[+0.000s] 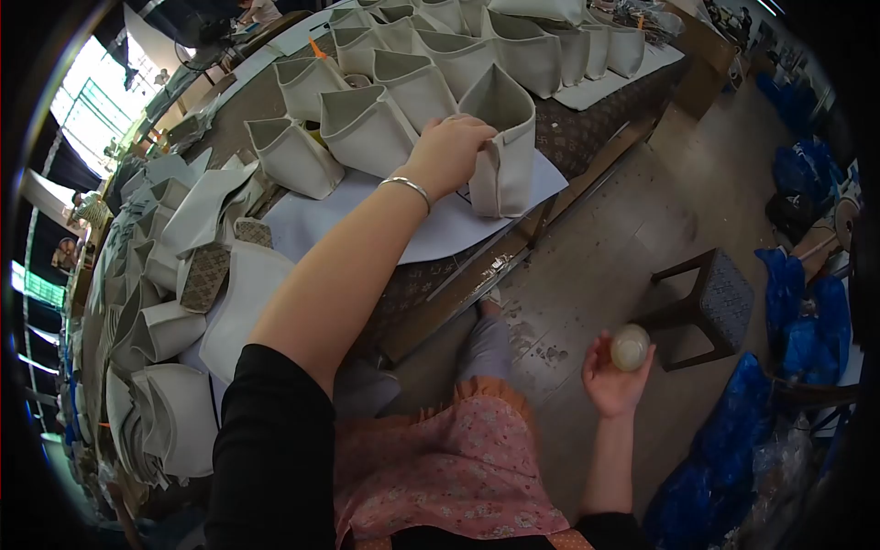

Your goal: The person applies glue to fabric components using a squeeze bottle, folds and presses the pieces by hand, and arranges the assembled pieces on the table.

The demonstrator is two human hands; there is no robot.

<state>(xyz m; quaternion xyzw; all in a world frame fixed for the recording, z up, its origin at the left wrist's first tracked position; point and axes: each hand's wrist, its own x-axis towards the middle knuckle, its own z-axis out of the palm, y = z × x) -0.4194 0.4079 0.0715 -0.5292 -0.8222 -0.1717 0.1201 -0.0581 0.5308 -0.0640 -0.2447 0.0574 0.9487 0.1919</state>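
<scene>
My left hand (446, 154), with a bangle at the wrist, reaches to the table's near edge. Its fingers are closed over the side of an off-white open-topped pouch (515, 170), which stands upright on a white sheet (403, 240). Close to the knuckles are more such pouches, among them one pouch (367, 133) just to the left. Away from the table, low over the floor, my right hand (616, 380) holds a small round translucent container (630, 347) with its fingers curled round it.
Rows of pouches fill the patterned tabletop (587, 133). Stacked off-white pieces (170, 417) lie at the left. A dark stool (720, 307) stands on the floor at the right, near blue plastic bags (720, 458). An orange-handled tool (317, 48) sticks up among the pouches.
</scene>
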